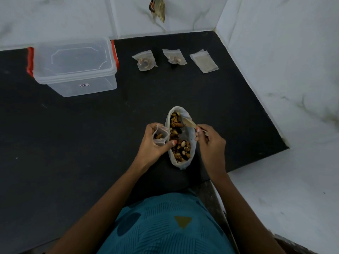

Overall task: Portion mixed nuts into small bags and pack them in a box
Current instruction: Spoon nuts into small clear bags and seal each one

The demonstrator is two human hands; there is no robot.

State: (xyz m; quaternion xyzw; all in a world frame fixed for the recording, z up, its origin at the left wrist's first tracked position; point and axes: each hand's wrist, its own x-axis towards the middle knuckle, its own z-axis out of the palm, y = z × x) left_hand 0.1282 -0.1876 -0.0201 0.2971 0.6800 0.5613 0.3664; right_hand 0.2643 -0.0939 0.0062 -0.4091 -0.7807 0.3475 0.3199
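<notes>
A clear plastic box stands at the far left of the black bench, its see-through lid on and a red latch at each end. A small white label sits on its near wall.

Right of the box, at the far side of the bench, lies 1 small filled bag with a few nuts in it. Nearer, the left hand curls round a small open bag, fingers on its far side and thumb stretched toward the right, holding it mouth up. Some nuts show inside it. This bag is held just beside the left edge of the large bag.

A 2nd small filled bag lies at the far side, near the 1st but apart from it. Below it, near the middle of the bench, the large bag of mixed nuts sits open with its rim rolled down, brown and pale nuts filling it.

A tan spoon hangs over the far right part of the large bag, its bowl above the nuts. The right hand pinches the spoon's handle between thumb and fingertips, the other fingers curled in.

At the far right, a flat stack of empty small bags lies beside the 2nd filled bag, near the white tiled wall.
</notes>
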